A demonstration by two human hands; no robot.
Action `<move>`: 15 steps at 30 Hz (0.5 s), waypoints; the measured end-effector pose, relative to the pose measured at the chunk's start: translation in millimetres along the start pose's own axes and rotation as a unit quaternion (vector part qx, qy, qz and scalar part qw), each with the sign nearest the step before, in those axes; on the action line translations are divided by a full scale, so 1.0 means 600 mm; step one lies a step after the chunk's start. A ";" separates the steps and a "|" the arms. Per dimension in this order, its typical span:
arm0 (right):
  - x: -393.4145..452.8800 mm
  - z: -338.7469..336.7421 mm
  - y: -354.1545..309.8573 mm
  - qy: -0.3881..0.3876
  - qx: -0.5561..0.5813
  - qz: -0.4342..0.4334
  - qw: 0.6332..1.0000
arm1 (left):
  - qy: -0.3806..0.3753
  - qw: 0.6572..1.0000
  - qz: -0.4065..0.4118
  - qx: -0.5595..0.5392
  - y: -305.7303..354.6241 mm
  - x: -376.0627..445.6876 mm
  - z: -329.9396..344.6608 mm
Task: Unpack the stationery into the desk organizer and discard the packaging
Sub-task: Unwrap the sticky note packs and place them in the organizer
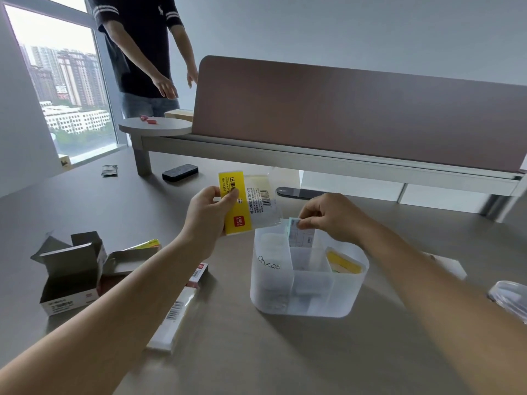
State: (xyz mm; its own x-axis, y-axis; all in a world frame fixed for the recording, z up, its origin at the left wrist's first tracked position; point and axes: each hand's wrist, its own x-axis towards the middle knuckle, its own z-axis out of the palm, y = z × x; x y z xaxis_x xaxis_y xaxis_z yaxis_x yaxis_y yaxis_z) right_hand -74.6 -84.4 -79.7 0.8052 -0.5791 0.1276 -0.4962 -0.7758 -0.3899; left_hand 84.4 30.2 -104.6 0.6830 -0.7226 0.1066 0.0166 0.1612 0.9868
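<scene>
A translucent white desk organizer stands on the grey table in front of me. My left hand grips a clear plastic sticky-note wrapper with a yellow label, held up just left of the organizer. My right hand pinches a small pale blue pad right above the organizer's back compartment. Paper clips lie in the left compartment and a yellow pad sits in the right one.
Opened grey cardboard boxes and a long clear packet with a barcode lie at the left. A crumpled clear wrapper is at the right edge. A black eraser lies further back. Another person stands behind the brown desk divider.
</scene>
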 end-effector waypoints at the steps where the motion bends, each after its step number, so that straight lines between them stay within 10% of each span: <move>1: -0.001 0.005 0.001 0.007 0.002 -0.003 1.000 | -0.005 1.000 0.000 -0.004 0.000 -0.001 0.001; 15: -0.028 -0.003 -0.024 0.209 0.243 -0.037 0.946 | -0.029 0.999 0.026 -0.016 0.004 -0.016 0.033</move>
State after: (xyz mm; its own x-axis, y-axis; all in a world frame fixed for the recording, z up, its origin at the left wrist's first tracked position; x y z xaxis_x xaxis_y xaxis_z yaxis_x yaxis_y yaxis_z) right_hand -81.7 -63.8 -74.7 0.5822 -0.6546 0.4821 -0.1533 -0.6708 -0.7257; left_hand 63.2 24.3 -101.1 0.6400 -0.7502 0.1662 0.0060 0.2211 0.9752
